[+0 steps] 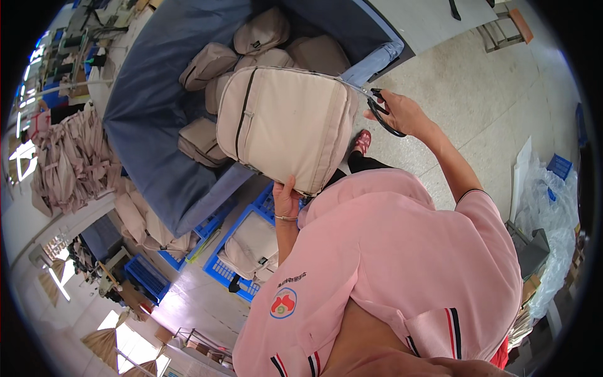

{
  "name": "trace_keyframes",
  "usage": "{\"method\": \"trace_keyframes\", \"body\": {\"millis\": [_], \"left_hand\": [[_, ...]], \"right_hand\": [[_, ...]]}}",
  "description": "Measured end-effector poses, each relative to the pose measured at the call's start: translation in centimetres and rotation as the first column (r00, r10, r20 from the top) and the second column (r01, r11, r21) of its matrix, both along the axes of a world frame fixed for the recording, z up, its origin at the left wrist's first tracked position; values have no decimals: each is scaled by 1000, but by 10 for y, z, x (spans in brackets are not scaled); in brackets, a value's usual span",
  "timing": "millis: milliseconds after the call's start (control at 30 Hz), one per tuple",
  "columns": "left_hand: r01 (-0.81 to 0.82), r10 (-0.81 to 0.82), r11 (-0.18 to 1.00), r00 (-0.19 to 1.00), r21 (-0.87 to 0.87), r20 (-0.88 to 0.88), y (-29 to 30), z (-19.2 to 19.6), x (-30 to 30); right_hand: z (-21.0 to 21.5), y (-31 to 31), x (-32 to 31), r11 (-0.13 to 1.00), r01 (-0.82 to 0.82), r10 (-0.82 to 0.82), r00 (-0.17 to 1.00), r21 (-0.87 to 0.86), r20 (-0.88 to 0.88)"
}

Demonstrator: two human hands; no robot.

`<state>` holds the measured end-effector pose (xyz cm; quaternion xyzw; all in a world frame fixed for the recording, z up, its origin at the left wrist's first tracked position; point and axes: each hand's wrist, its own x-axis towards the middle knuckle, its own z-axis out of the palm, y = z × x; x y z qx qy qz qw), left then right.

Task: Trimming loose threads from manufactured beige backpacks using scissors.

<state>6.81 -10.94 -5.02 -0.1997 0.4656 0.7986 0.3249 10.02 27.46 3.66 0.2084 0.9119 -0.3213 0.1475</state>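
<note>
A large beige bag (295, 125) with a dark zipper line down its left part is held in front of me, in the middle of the view. My left hand (287, 200) grips its lower edge, the fingers partly hidden behind the fabric. At the bag's upper right corner, my right hand (405, 113) holds black-handled scissors (379, 115), fingers in the loops. The blades point at the bag's edge; whether they touch it I cannot tell.
Beyond the bag stands a blue fabric-lined bin (147, 119) with several beige bags (262, 31) inside. Below it, a blue plastic crate (221, 271) holds another beige bag (254, 242). Beige pieces (72, 160) are heaped at left. Clear plastic wrap (549, 220) lies at right.
</note>
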Motion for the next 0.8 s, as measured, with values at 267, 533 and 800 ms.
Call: {"method": "trace_keyframes", "body": {"millis": [267,533,800], "left_hand": [[5,-6,1000,1000,17,8,-2,-2,1],[-5,5,1000,1000,25,1,-2,-5,2],[-304,302,950,953,-71,-27,17,1,10]], "right_hand": [[11,-3,-9,998,-46,47,999,40,-23],[9,1,-6,996,-44,53,990,77,-130],[-20,7,0,987,-31,63,977,157,-204]]}}
